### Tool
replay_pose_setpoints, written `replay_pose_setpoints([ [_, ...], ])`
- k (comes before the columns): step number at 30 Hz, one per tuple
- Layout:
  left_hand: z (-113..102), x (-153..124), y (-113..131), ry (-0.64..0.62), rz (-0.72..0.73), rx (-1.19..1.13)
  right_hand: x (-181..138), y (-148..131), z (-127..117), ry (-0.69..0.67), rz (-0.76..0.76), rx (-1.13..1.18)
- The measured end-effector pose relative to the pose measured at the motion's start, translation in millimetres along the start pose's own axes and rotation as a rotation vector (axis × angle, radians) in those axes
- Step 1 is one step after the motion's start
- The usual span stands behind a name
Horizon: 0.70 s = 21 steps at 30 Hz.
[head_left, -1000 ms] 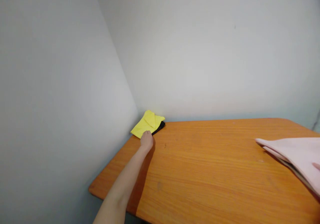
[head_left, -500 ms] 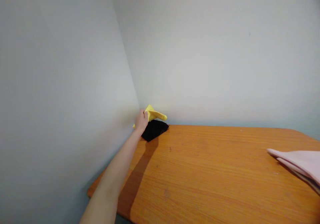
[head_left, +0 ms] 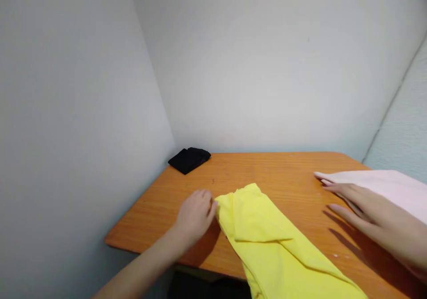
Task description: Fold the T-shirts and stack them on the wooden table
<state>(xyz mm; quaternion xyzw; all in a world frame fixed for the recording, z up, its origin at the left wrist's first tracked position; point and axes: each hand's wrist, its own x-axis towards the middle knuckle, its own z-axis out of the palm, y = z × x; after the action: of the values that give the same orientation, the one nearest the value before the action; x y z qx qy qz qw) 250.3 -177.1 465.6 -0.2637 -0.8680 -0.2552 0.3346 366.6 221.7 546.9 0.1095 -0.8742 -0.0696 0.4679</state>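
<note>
A yellow garment [head_left: 276, 250] lies loosely folded across the front of the table and runs out of the bottom of the view. Its far left corner is pinched between the thumb and fingers of my left hand [head_left: 196, 214]. On the right, my right hand [head_left: 373, 214] has its fingers stretched out and apart, holding nothing. It hovers in front of a folded light pink cloth [head_left: 383, 179], partly covering it; whether they touch I cannot tell. Back in the left corner sits a folded black cloth [head_left: 188, 160].
The wooden table [head_left: 253, 167] has walls on its left and behind it. Its front edge shows at the lower left, with something dark [head_left: 210, 288] below. A line runs down the wall [head_left: 407, 125] on the right.
My left hand has come from the far left corner to the front with the yellow garment, which is now spread longer. My right hand has entered from the right. The view has shifted.
</note>
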Motion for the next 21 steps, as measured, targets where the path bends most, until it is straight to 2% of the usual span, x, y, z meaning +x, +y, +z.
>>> replay_pose_setpoints([
  [3,8.7,26.2,-20.3,-0.159,-0.281,-0.208,12.4,-60.4,21.4,-0.230,-0.048,0.190],
  [6,29.1,38.5,-23.3,-0.396,-0.352,-0.394,30.0,-110.2,53.9,-0.335,-0.085,0.338],
  [10,48.5,31.4,-11.8,-0.620,-0.415,-0.646,52.8,-135.8,98.6,-0.445,-0.074,0.444],
  [12,48.9,21.8,-8.5,-0.671,-0.426,-0.766,57.7,-140.2,107.1,-0.522,-0.111,0.504],
  [14,45.6,10.8,-8.4,-0.692,-0.427,-0.871,56.4,-144.4,101.0,-0.566,-0.160,0.612],
  [17,42.0,-4.4,-9.8,-0.691,-0.415,-0.998,46.3,-151.2,72.8,-0.601,-0.238,0.828],
  [19,43.5,-11.8,-7.9,-0.687,-0.402,-1.054,37.7,-154.2,53.7,-0.699,-0.306,0.902],
  [21,47.7,-16.9,-1.5,-0.703,-0.390,-1.085,29.1,-155.6,43.3,-0.817,-0.295,0.884],
])
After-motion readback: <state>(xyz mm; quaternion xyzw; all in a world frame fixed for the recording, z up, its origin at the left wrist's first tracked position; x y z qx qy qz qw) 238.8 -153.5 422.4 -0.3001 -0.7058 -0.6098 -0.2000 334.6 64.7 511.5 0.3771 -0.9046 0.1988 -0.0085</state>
